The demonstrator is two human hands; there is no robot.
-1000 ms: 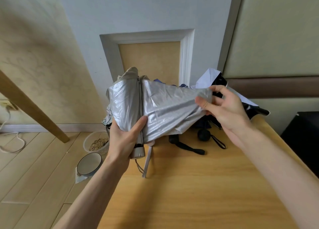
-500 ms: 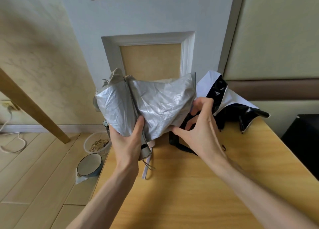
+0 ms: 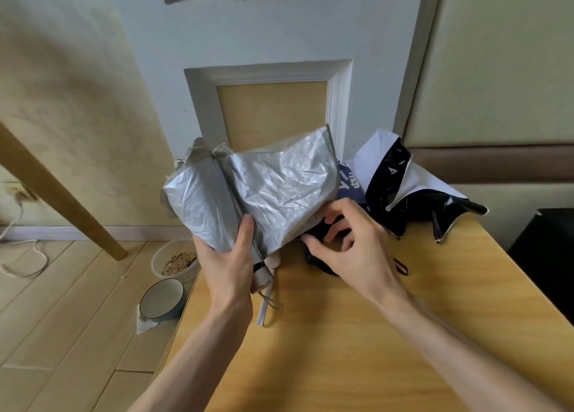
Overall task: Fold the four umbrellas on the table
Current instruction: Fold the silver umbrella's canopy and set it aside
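Observation:
A collapsed silver umbrella [image 3: 264, 191] is held up over the far left part of the wooden table [image 3: 357, 334]. My left hand [image 3: 230, 262] grips its shaft and bunched canopy near the handle. My right hand [image 3: 351, 247] reaches under the loose silver flap, fingers curled at the fabric's lower edge; what they pinch is hidden. Behind it a black and white umbrella [image 3: 400, 185] lies unfolded at the back right of the table. A blue printed umbrella [image 3: 349, 183] shows between them.
A black strap and handle [image 3: 400, 265] lie on the table behind my right hand. Off the table's left edge, a plastic tub of grain [image 3: 177, 261] and a ceramic bowl [image 3: 161, 298] sit on the floor. A slanted wooden leg [image 3: 62, 194] stands left.
My right hand let go of the silver flap's far edge and dropped under the canopy. The flap swung up and over. My left hand kept its grip.

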